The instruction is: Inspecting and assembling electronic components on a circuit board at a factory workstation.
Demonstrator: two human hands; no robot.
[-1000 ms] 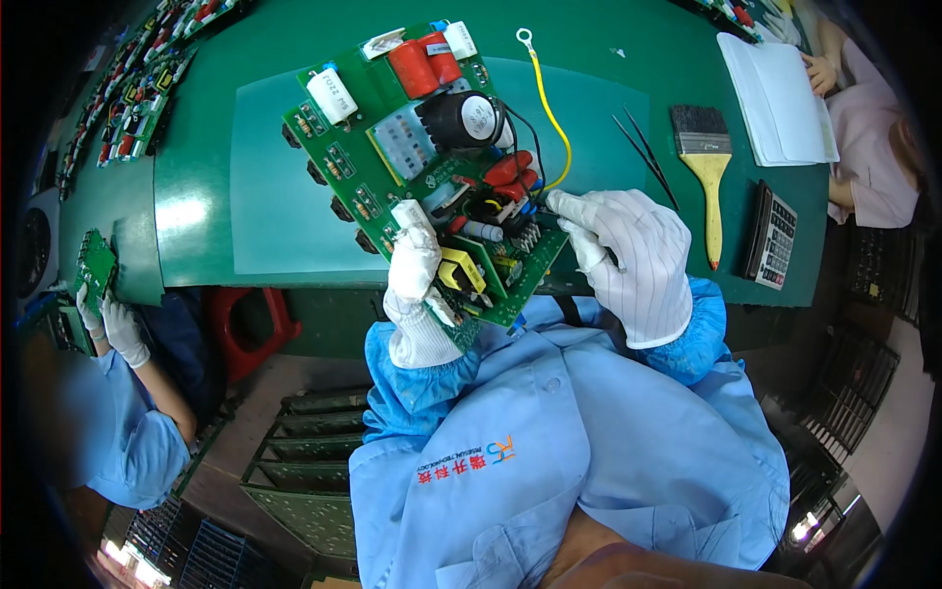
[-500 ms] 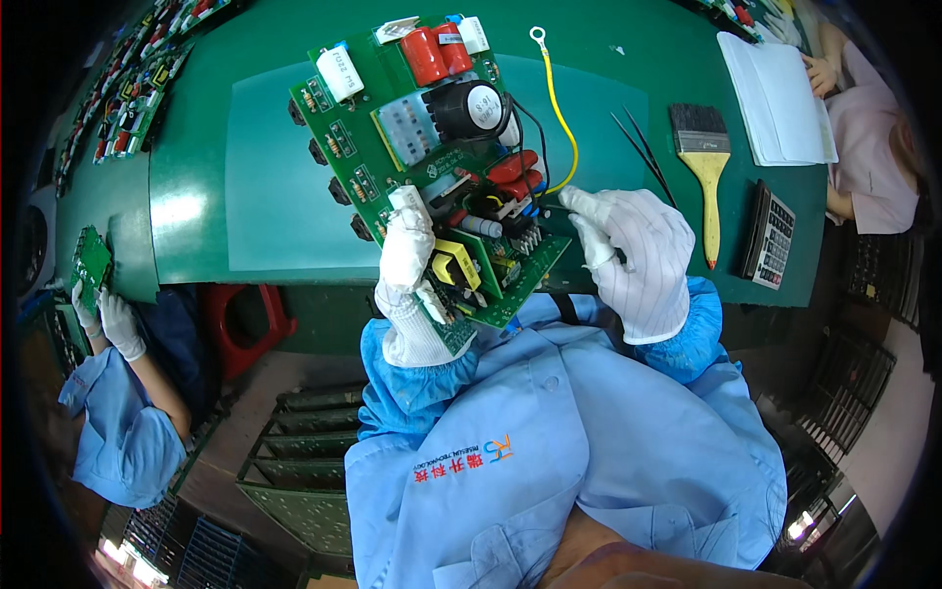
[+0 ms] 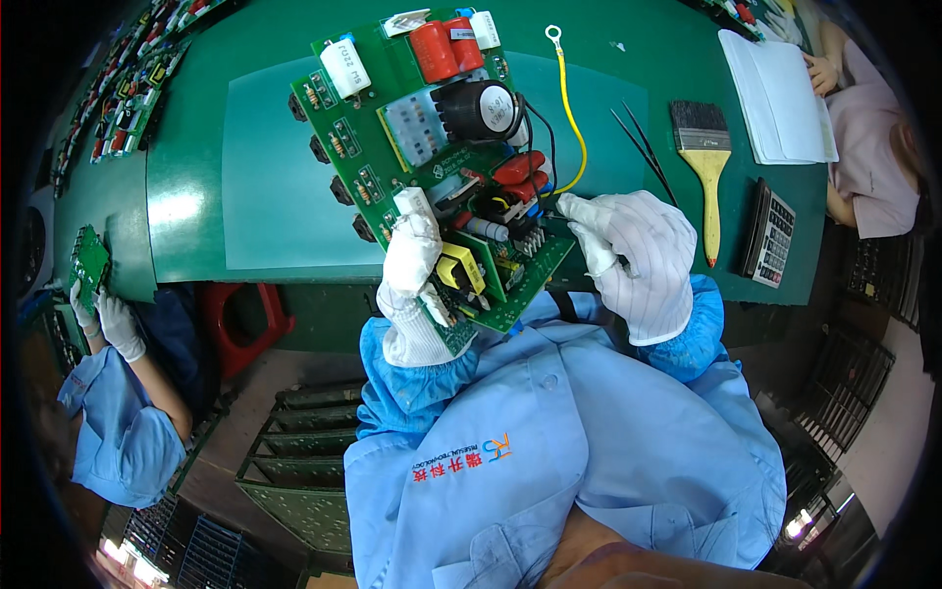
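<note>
A green circuit board [image 3: 378,147], crowded with parts, is held up tilted over the table. My gloved left hand [image 3: 412,265] is closed on its lower left edge, beside a yellow-wrapped transformer [image 3: 459,270]. Red capacitors [image 3: 435,51] and a black cylindrical part [image 3: 476,110] stand out on the upper half. From the right side a yellow wire [image 3: 581,137] with a ring terminal curves upward. At that side, near the wire's base, the fingertips of my gloved right hand [image 3: 638,260] are pinched together; what sits between them is too small to make out.
To the right on the green table [image 3: 677,59] lie black tweezers [image 3: 643,152], a wide brush [image 3: 708,177], a calculator [image 3: 768,236] and white papers [image 3: 780,98]. More boards [image 3: 132,108] lie far left. A co-worker at left holds a small board [image 3: 90,257]; another person sits at right.
The board has shifted slightly right, and the ring end of the yellow wire swung right with it. My right fingertips stay by the board's right side, with the fingers drawn a little closer together.
</note>
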